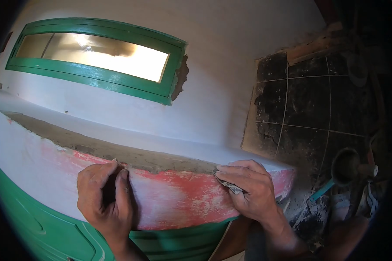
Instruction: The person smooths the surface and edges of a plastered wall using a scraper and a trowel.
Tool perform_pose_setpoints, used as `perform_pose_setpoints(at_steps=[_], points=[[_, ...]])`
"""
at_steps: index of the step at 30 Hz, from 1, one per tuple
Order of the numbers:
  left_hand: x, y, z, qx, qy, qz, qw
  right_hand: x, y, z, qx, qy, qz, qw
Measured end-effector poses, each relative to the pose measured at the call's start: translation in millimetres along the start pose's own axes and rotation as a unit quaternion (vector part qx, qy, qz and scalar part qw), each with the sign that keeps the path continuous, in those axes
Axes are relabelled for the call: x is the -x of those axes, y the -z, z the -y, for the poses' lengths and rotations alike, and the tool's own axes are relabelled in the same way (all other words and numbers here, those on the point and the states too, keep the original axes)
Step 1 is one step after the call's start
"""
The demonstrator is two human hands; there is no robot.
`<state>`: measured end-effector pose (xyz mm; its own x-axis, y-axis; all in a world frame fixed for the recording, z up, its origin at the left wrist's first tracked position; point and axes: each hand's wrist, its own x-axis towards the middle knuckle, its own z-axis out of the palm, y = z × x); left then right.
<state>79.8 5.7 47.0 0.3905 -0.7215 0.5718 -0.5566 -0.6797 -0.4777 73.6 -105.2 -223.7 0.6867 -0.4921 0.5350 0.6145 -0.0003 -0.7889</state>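
Across the view runs a ledge with a strip of rough grey-brown mortar [130,154] along its top edge and a worn red and white painted face [183,195] below. My left hand [106,193] is at the edge, thumb and fingers curled close together near the mortar; whatever lies between the fingertips is too small to name. Further right, my right hand [252,187] grips a small crumpled grey scrap [230,186] between thumb and fingers, against the mortar's right end.
A green-framed window [96,82] sits in the white wall [217,87], with broken plaster beside it. Green panelling [43,217] is below the ledge. At right are dark tiles [307,100], a round dark pan [345,165] with a turquoise handle, and clutter.
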Motion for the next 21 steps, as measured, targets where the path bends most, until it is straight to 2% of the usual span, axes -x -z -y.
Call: perform_pose_setpoints(at_steps=[7, 21], points=[[-1.7, 0.3, -0.6, -0.005, -0.008, 0.002, 1.000, 6.4, -2.5, -5.3, -0.002, 0.031, -0.007, 0.999], [0.3, -1.8, -0.5, 0.005, 0.005, -0.009, 1.000, 1.7, -2.7, -5.5, -0.022, 0.026, -0.012, 0.999]])
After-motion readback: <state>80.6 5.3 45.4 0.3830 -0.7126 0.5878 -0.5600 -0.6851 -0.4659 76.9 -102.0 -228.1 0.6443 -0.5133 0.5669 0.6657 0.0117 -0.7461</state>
